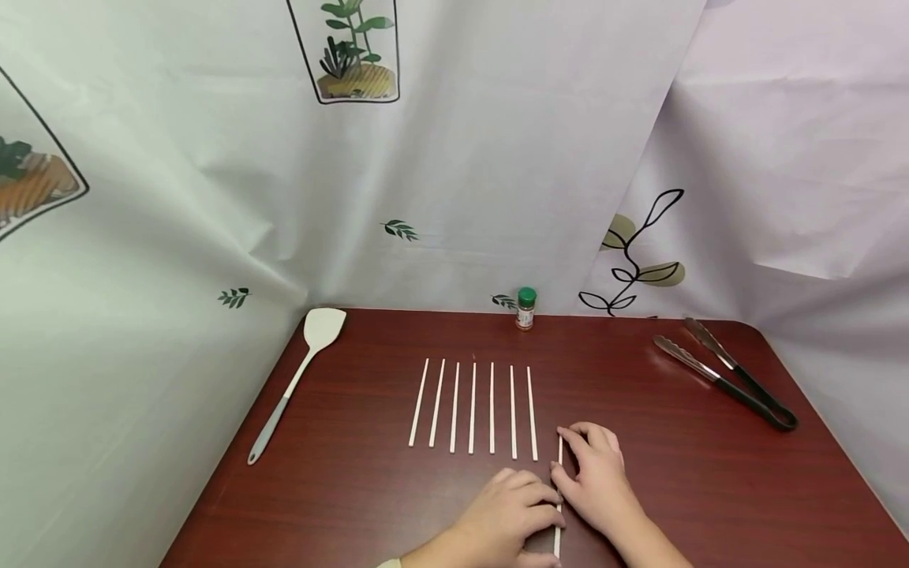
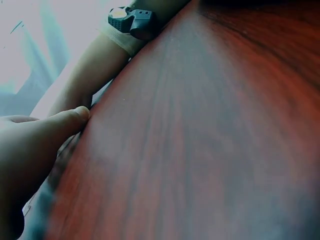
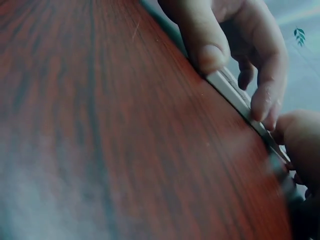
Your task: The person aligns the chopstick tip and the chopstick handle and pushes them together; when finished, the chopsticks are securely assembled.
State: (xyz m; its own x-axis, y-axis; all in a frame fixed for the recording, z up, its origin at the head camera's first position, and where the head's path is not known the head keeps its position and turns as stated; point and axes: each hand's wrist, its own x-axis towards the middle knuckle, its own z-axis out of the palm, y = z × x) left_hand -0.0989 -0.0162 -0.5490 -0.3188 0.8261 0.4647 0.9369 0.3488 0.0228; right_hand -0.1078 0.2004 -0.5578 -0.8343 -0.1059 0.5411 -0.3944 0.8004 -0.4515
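Near the front of the table, both hands are at one thin white stick (image 1: 557, 540) that lies lengthwise away from me. My left hand (image 1: 504, 513) holds its near part, fingers bent over it. The right wrist view shows the left thumb (image 3: 210, 57) at the stick's near end. At the far part, my right hand (image 1: 600, 481) holds the stick with thumb and forefinger. Left of it, several matching white sticks (image 1: 491, 410) lie side by side in a spaced row. In the left wrist view the stick is hidden, and the left hand (image 2: 30, 150) shows only partly.
A white spatula (image 1: 323, 327) with a grey handle lies at the table's left edge. Black-handled metal tongs (image 1: 738, 383) lie spread at the right. A small green-capped jar (image 1: 525, 309) stands at the back, before a patterned white cloth (image 1: 497, 158).
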